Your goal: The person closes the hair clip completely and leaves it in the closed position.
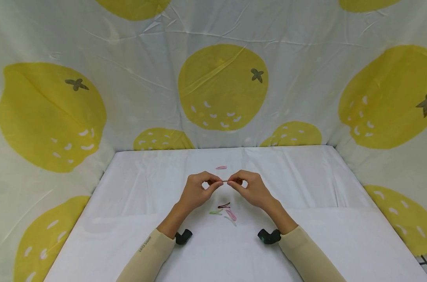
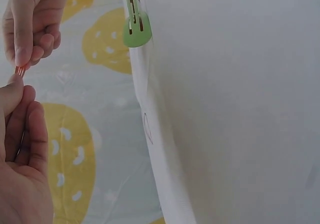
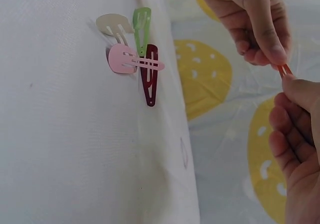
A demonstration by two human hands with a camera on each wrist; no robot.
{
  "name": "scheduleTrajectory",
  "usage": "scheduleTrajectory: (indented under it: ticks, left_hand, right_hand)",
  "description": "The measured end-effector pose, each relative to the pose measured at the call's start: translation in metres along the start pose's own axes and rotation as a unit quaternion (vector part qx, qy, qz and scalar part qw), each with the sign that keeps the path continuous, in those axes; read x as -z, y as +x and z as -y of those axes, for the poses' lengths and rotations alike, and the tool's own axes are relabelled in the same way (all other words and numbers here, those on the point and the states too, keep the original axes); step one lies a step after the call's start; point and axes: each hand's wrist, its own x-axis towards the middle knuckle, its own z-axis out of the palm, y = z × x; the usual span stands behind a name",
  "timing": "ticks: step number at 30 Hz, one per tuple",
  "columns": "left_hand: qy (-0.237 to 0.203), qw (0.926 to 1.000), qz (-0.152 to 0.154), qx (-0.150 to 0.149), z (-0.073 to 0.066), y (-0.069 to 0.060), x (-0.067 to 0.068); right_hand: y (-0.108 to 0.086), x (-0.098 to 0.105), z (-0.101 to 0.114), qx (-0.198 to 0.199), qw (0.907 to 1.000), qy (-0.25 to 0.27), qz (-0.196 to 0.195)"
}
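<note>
An orange-red snap hair clip (image 3: 284, 70) spans the gap between my hands, raised above the white table. My left hand (image 1: 198, 188) pinches one end between thumb and index finger, and my right hand (image 1: 250, 188) pinches the other end the same way. Fingertips cover both ends, so only its slotted middle shows. Nearer me on the table lies a loose group of clips: a dark red clip (image 3: 151, 93), a pink clip (image 3: 120, 58), a green clip (image 3: 142, 28) and a beige clip (image 3: 112, 22). They partly overlap in the right wrist view.
Beyond my hands, another pink hair clip (image 1: 221, 167) lies by itself on the white tablecloth (image 1: 146, 184). A lemon-print curtain (image 1: 129, 78) rises behind and along both sides of the table. Black wrist cameras (image 1: 269, 236) sit at my sleeves.
</note>
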Motion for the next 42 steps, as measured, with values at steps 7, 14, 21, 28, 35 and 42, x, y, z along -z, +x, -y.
scheduleTrajectory:
  ticks: [7,14,21,28,35,42]
  left_hand:
    - [-0.016,0.9993,0.027,0.018,-0.005,0.001,0.006]
    - [-0.034,0.9972,0.055,0.036,-0.006,0.001,0.011]
    - [-0.045,0.9959,0.071,0.035,-0.007,0.002,0.014]
    - [-0.056,0.9952,0.075,0.028,-0.009,0.004,0.016]
    - [-0.062,0.9937,0.089,0.028,-0.008,0.004,0.017]
    - [-0.055,0.9934,0.089,0.045,-0.007,0.004,0.017]
  right_hand:
    - [0.0,-0.001,-0.001,0.009,0.9996,0.026,0.009]
    - [0.001,-0.002,0.003,0.008,0.9992,0.035,0.014]
    - [0.0,-0.001,0.005,0.011,0.9984,0.048,0.027]
    - [0.002,0.004,0.006,0.026,0.9965,0.065,0.045]
    - [0.002,0.006,0.007,0.019,0.9943,0.083,0.064]
    - [0.002,0.003,0.004,0.012,0.9963,0.072,0.046]
